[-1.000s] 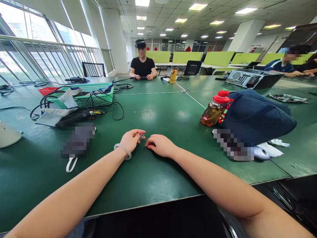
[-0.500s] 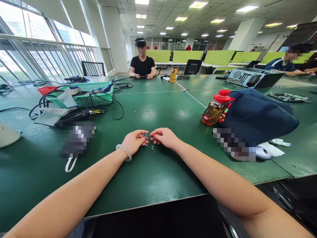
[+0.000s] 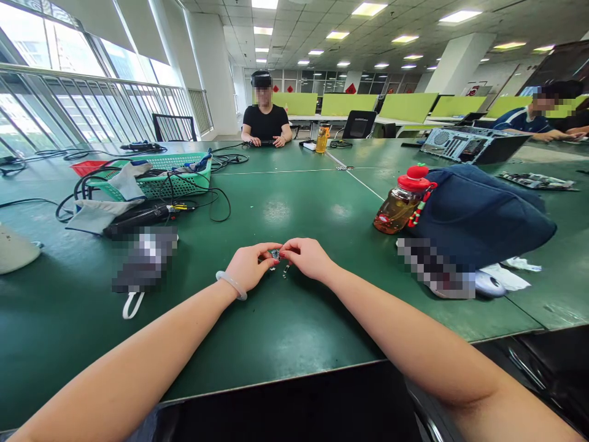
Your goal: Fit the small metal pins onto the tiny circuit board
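Just below the middle of the frame I see the bare left hand (image 3: pixel 248 267), a pale smooth bangle (image 3: pixel 232 285) at its wrist, pinching a tiny blue-grey part (image 3: pixel 275 253) between thumb and fingers. The bare right hand (image 3: pixel 307 256) brings bent fingertips up to it; whether they grip it, I can't tell. Small whitish bits (image 3: pixel 286 268) lie below on the glossy green tabletop (image 3: pixel 294 331).
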`<action>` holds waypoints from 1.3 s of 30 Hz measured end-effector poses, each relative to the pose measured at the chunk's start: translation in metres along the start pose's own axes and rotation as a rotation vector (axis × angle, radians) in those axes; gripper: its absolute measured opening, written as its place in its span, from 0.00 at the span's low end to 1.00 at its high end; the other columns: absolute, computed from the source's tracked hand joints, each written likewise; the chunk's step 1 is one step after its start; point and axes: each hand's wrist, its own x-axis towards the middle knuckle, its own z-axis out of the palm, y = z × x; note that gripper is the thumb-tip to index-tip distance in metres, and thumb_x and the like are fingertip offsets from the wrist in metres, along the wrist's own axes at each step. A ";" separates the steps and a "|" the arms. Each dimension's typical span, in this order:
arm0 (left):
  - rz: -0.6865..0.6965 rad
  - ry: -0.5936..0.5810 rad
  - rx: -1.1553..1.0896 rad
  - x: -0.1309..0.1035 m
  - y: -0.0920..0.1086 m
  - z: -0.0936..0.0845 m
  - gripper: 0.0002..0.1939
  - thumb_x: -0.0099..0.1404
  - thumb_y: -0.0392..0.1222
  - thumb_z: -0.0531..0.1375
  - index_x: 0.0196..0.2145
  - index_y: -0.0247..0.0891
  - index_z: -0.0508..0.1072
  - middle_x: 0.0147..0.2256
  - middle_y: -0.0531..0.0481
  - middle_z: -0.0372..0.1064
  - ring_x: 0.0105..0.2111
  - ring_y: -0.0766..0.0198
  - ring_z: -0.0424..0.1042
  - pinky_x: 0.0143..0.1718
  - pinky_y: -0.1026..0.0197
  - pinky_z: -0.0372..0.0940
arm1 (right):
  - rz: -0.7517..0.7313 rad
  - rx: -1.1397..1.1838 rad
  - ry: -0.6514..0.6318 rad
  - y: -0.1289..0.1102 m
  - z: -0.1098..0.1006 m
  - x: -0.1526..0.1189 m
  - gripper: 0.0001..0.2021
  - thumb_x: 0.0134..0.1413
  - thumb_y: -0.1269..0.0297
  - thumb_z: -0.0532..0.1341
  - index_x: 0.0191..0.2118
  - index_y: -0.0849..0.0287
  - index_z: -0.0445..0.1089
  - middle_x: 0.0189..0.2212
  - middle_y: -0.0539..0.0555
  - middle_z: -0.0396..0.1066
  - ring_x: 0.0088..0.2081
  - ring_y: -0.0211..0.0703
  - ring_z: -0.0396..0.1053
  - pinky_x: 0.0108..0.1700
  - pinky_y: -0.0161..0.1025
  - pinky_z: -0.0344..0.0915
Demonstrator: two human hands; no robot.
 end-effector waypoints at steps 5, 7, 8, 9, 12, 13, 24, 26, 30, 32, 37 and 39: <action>0.027 -0.019 0.099 0.000 0.002 -0.002 0.18 0.58 0.43 0.56 0.47 0.44 0.70 0.28 0.53 0.72 0.27 0.64 0.68 0.35 0.62 0.61 | -0.118 -0.224 0.011 -0.003 -0.004 -0.002 0.06 0.52 0.67 0.57 0.30 0.58 0.72 0.24 0.48 0.70 0.26 0.33 0.62 0.31 0.32 0.56; 0.046 -0.019 0.133 -0.001 0.003 -0.003 0.18 0.58 0.42 0.56 0.47 0.45 0.70 0.27 0.54 0.72 0.27 0.64 0.68 0.34 0.62 0.60 | -0.135 -0.252 -0.001 -0.003 -0.005 -0.002 0.07 0.53 0.68 0.57 0.30 0.58 0.72 0.26 0.49 0.71 0.27 0.34 0.63 0.31 0.32 0.56; 0.054 -0.020 0.138 -0.001 0.004 -0.003 0.18 0.58 0.42 0.56 0.48 0.45 0.70 0.27 0.54 0.72 0.26 0.64 0.68 0.34 0.63 0.60 | -0.143 -0.253 -0.006 -0.004 -0.005 -0.002 0.07 0.53 0.68 0.57 0.31 0.58 0.72 0.27 0.49 0.71 0.28 0.34 0.63 0.32 0.32 0.56; 0.060 -0.021 0.136 -0.001 0.005 -0.004 0.19 0.58 0.41 0.56 0.48 0.45 0.69 0.27 0.55 0.72 0.26 0.64 0.67 0.33 0.63 0.60 | -0.152 -0.248 -0.011 -0.004 -0.005 -0.002 0.07 0.53 0.68 0.57 0.31 0.58 0.72 0.28 0.49 0.72 0.29 0.34 0.64 0.33 0.32 0.56; 0.061 -0.025 0.101 -0.002 0.006 -0.004 0.20 0.57 0.40 0.56 0.49 0.45 0.68 0.26 0.56 0.71 0.26 0.65 0.67 0.34 0.63 0.60 | -0.171 -0.237 -0.021 -0.006 -0.005 -0.003 0.06 0.53 0.68 0.57 0.30 0.58 0.72 0.28 0.49 0.72 0.29 0.34 0.64 0.33 0.32 0.56; 0.060 -0.024 0.090 -0.003 0.006 -0.004 0.21 0.57 0.39 0.56 0.49 0.44 0.67 0.26 0.56 0.71 0.26 0.65 0.67 0.34 0.63 0.60 | -0.174 -0.237 -0.022 -0.007 -0.005 -0.003 0.06 0.53 0.68 0.57 0.30 0.58 0.71 0.28 0.49 0.72 0.29 0.34 0.64 0.33 0.32 0.56; 0.079 -0.037 -0.131 -0.004 0.005 -0.003 0.21 0.55 0.41 0.56 0.48 0.40 0.65 0.22 0.57 0.63 0.24 0.68 0.63 0.31 0.65 0.61 | -0.201 -0.216 -0.051 -0.011 -0.005 -0.005 0.07 0.54 0.69 0.56 0.30 0.59 0.70 0.25 0.48 0.69 0.27 0.32 0.61 0.32 0.31 0.54; 0.082 -0.039 -0.086 -0.004 0.006 -0.002 0.21 0.55 0.40 0.56 0.48 0.40 0.65 0.22 0.57 0.63 0.23 0.68 0.63 0.30 0.65 0.60 | -0.232 -0.245 -0.061 -0.011 -0.005 -0.006 0.06 0.54 0.70 0.56 0.30 0.59 0.70 0.27 0.48 0.69 0.28 0.32 0.62 0.32 0.31 0.54; 0.089 -0.016 0.025 -0.004 0.006 -0.003 0.20 0.54 0.38 0.54 0.46 0.40 0.67 0.21 0.57 0.62 0.23 0.67 0.63 0.29 0.65 0.59 | -0.235 -0.317 -0.125 -0.010 -0.009 -0.006 0.03 0.53 0.68 0.58 0.32 0.57 0.69 0.27 0.48 0.69 0.28 0.33 0.62 0.31 0.31 0.54; 0.067 -0.001 0.059 -0.002 0.005 -0.004 0.19 0.54 0.38 0.53 0.44 0.40 0.68 0.21 0.56 0.62 0.22 0.67 0.62 0.28 0.65 0.58 | -0.223 -0.362 -0.190 -0.008 -0.012 -0.006 0.02 0.49 0.67 0.61 0.32 0.57 0.69 0.26 0.47 0.68 0.27 0.33 0.61 0.30 0.31 0.53; -0.008 -0.016 0.092 0.002 -0.003 -0.006 0.14 0.54 0.39 0.52 0.37 0.40 0.73 0.21 0.55 0.64 0.22 0.67 0.62 0.27 0.65 0.58 | -0.207 -0.392 -0.300 -0.006 -0.017 -0.006 0.04 0.44 0.69 0.64 0.30 0.58 0.71 0.29 0.48 0.66 0.29 0.33 0.62 0.31 0.31 0.55; -0.029 -0.018 0.084 0.003 -0.006 -0.006 0.14 0.55 0.40 0.53 0.37 0.40 0.73 0.22 0.55 0.64 0.22 0.67 0.62 0.28 0.64 0.58 | -0.214 -0.378 -0.330 -0.006 -0.016 -0.006 0.04 0.44 0.70 0.64 0.30 0.58 0.71 0.29 0.48 0.66 0.30 0.33 0.62 0.32 0.30 0.56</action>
